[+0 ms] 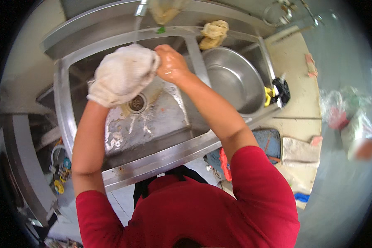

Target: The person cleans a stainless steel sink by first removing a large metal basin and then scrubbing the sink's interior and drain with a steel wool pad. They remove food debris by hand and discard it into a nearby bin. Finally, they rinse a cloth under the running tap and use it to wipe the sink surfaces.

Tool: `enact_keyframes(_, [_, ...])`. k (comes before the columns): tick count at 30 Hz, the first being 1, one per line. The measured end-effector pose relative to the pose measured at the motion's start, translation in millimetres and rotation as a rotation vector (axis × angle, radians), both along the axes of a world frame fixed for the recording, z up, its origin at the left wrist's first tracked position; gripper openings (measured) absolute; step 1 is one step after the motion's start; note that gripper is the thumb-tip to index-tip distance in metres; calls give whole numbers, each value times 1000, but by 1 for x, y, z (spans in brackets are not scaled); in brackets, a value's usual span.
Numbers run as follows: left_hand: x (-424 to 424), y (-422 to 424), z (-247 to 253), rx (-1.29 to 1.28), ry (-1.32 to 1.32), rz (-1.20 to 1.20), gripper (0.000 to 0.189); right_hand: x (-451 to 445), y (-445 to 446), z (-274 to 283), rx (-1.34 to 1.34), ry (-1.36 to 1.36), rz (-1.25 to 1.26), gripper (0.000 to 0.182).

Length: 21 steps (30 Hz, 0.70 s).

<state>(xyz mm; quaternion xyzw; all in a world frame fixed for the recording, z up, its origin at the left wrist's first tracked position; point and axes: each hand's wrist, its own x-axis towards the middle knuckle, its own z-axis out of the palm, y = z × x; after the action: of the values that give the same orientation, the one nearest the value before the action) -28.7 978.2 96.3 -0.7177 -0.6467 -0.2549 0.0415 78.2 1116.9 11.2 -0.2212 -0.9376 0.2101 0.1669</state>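
Note:
A whitish cloth (124, 73) covers my left hand up to the wrist, so the hand itself is hidden inside or under it. Wet and glistening, my right hand (171, 65) pinches the cloth's right edge. Water runs from the faucet (141, 8) at the top and meets the cloth's upper side. Below the cloth lies the stainless steel sink basin (161, 124) with its round drain strainer (137, 103). Wet streaks and some brown stain show on the basin floor around the drain.
A large steel pot (235, 80) sits in the right basin, with a crumpled yellowish cloth (215, 32) behind it. A black plastic bag (281, 91) and a yellow item (268, 96) lie at that basin's right edge. The sink's front rim (161, 158) runs before my body.

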Motion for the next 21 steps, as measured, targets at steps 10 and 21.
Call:
enact_keyframes(10, [5, -47, -117, -661, -642, 376, 37, -34, -14, 43, -1672, 1015, -219, 21])
enact_keyframes(21, [2, -43, -241, 133, -2545, 531, 41, -39, -57, 91, -1952, 1208, 469, 39])
